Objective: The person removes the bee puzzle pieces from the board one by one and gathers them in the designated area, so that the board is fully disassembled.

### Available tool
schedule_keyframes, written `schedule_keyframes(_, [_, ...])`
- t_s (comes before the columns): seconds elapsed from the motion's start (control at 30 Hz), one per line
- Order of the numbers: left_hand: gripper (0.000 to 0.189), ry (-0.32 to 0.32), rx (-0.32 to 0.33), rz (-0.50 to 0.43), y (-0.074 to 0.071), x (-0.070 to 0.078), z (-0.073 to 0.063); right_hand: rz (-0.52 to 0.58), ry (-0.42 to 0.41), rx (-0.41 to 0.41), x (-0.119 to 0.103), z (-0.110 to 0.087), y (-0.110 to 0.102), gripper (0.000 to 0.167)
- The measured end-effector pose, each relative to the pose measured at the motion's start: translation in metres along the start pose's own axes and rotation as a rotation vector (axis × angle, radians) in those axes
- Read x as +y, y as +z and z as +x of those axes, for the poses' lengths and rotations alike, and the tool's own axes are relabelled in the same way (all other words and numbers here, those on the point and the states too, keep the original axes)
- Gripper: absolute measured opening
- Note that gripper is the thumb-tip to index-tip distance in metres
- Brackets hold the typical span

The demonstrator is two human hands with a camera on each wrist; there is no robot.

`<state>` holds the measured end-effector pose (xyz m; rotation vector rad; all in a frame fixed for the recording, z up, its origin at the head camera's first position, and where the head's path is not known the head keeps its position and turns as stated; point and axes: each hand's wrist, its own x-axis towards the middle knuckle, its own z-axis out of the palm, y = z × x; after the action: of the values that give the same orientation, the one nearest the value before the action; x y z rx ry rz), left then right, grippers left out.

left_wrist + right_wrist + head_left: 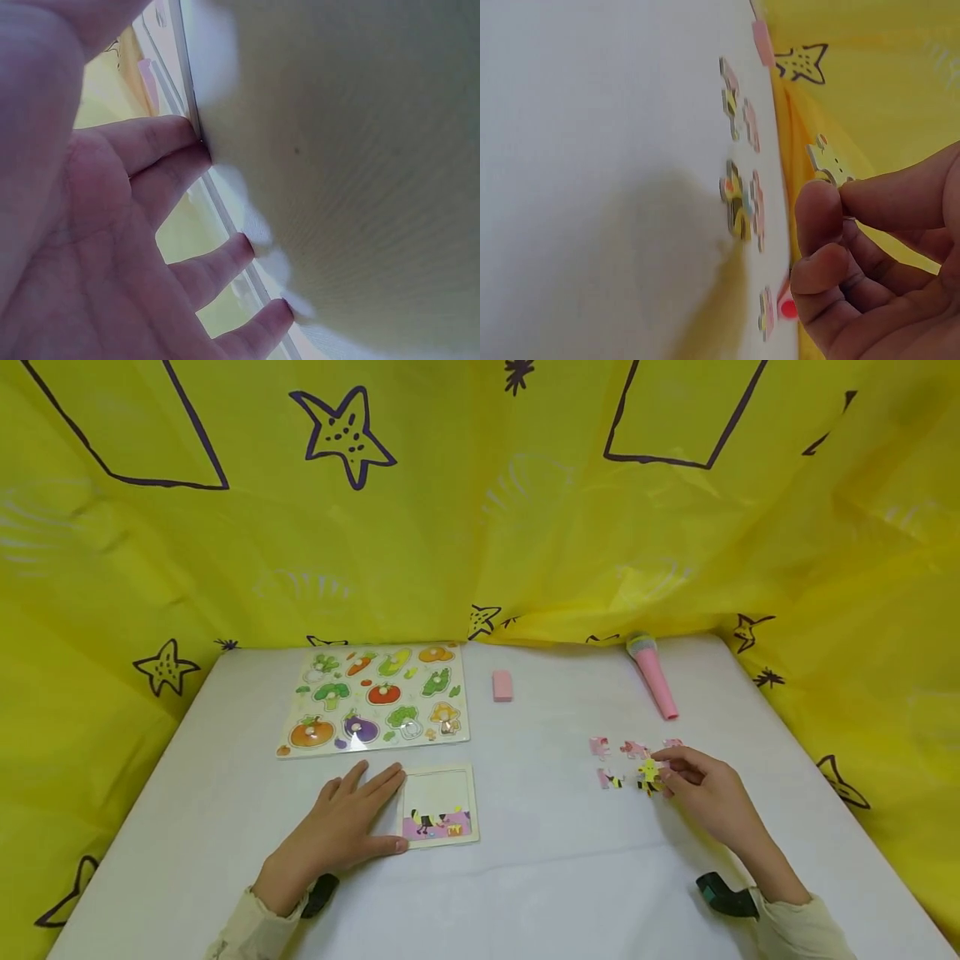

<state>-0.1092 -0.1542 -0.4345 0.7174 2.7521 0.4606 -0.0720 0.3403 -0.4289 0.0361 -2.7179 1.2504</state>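
Observation:
My right hand (705, 793) pinches a yellow jigsaw piece (825, 159) between thumb and forefinger, raised above the table. Below it lie several loose jigsaw pieces (600, 746), pink, yellow and black, in two rough rows. One of them, a yellow and black piece (736, 206), sits under the held one. My left hand (341, 827) lies with fingers spread at the left side of a small white puzzle tray (475, 802), thumb at its lower left corner. Joined pieces (442, 827) with a bee and purple ground fill the tray's lower part.
A vegetable peg board (375, 722) lies at the back left. Right of it is a pink block (502, 686). A pink toy microphone (656, 681) rests at the back right. Yellow patterned cloth (450, 527) rises along the back and sides of the white table (540, 893).

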Motion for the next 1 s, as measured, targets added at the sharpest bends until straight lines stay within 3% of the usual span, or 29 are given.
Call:
schedule_keyframes(0.5, [0.093, 0.015, 0.022, -0.012, 0.001, -0.002, 0.001, -0.144, 0.166, -0.003, 0.022, -0.001, -0.025, 0.028])
schedule_keyframes(0.73, [0.093, 0.011, 0.027, -0.020, -0.002, -0.002, -0.001, -0.193, 0.182, -0.072, 0.024, 0.005, -0.028, 0.029])
schedule_keyframes(1.0, [0.093, 0.006, 0.012, -0.026, 0.001, -0.003, 0.001, -0.303, 0.169, -0.098, 0.033, 0.008, -0.030, 0.028])
